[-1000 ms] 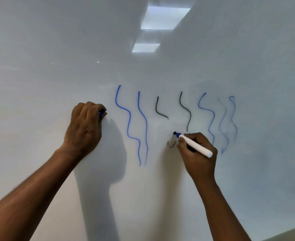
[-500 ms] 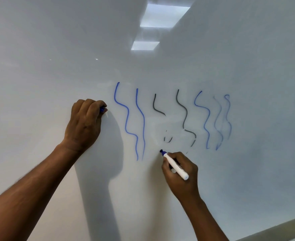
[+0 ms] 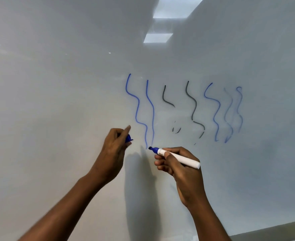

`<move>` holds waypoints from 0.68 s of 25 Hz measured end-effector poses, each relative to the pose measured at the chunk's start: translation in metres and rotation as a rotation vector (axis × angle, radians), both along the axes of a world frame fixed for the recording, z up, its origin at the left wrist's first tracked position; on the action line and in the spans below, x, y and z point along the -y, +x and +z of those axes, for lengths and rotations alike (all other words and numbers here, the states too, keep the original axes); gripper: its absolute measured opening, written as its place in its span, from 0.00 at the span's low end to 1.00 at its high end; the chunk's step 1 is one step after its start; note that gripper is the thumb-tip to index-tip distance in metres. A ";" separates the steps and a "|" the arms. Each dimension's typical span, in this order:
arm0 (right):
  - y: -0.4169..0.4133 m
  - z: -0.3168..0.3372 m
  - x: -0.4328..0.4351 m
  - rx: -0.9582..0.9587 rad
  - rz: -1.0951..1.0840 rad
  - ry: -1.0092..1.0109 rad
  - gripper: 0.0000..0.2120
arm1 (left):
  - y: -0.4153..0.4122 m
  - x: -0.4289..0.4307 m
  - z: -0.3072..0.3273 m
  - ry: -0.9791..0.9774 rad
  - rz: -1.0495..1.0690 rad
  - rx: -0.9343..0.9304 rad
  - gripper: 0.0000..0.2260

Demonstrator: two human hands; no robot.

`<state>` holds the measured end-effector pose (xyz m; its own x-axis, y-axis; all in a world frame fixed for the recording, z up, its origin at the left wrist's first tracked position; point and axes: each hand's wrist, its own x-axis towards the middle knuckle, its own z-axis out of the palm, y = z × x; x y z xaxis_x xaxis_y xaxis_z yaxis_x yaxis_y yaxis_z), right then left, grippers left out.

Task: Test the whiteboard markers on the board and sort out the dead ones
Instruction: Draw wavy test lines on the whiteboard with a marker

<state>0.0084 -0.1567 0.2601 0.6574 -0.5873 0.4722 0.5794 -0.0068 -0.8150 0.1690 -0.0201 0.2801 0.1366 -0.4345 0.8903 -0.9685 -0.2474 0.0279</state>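
The whiteboard [image 3: 56, 101] fills the head view and carries several wavy test strokes [image 3: 193, 108], blue and black; some are faint or broken. My right hand [image 3: 179, 169] grips a white marker [image 3: 176, 157] with a blue collar and dark tip, uncapped, its tip pointing left just off the bottom of the second blue stroke. My left hand [image 3: 114, 150] is closed on the marker's blue cap [image 3: 128, 138], which pokes out between finger and thumb, a short gap left of the tip.
The board's lower edge [image 3: 264, 230] shows at the bottom right. Ceiling lights [image 3: 158, 38] reflect in the upper board. Shadows of both arms fall on the board below the hands.
My right hand has dropped from the black strokes and swung the marker tip leftward. My left hand has come down and right off the board, bringing the cap close to the tip.
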 end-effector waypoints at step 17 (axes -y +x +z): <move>-0.011 0.012 0.005 -0.126 0.260 0.092 0.04 | -0.054 -0.016 -0.001 0.105 -0.248 -0.333 0.13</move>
